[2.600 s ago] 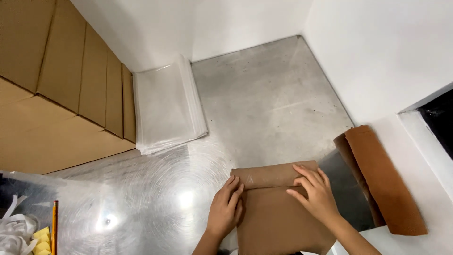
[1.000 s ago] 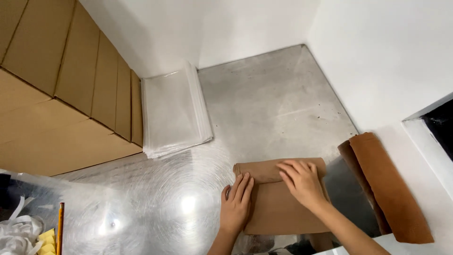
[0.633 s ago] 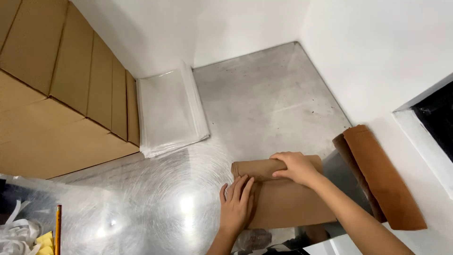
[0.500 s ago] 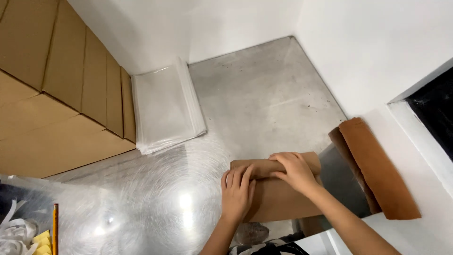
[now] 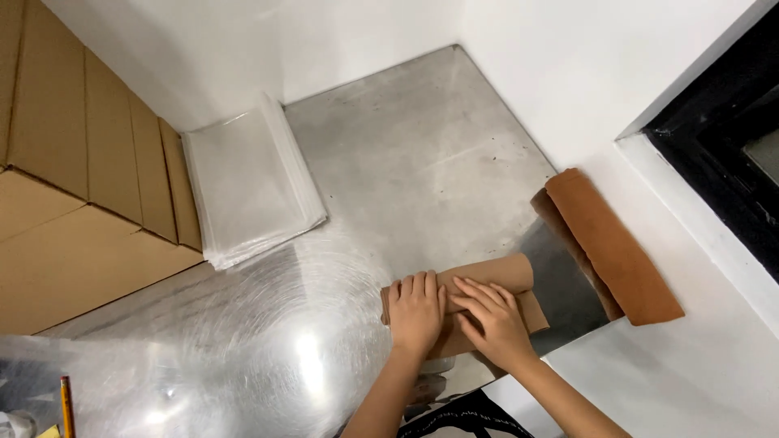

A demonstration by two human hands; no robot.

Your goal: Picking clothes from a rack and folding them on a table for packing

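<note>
A brown sheet, half rolled into a tube (image 5: 487,280), lies on the metal table (image 5: 406,170) near its front edge. My left hand (image 5: 415,312) presses flat on the roll's left end, fingers together. Beside it my right hand (image 5: 489,318) lies over the middle of the roll, fingers spread toward the left. The flat remainder of the sheet shows under and right of my hands.
A stack of clear plastic sheets (image 5: 251,182) lies at the back left, against brown cardboard boxes (image 5: 73,186). A folded brown felt piece (image 5: 608,243) leans on the white wall ledge at the right. A pencil (image 5: 66,405) lies at the bottom left.
The flat brown sheet has been rolled up from its far edge toward me. Both hands have come together on the roll, and less flat sheet shows.
</note>
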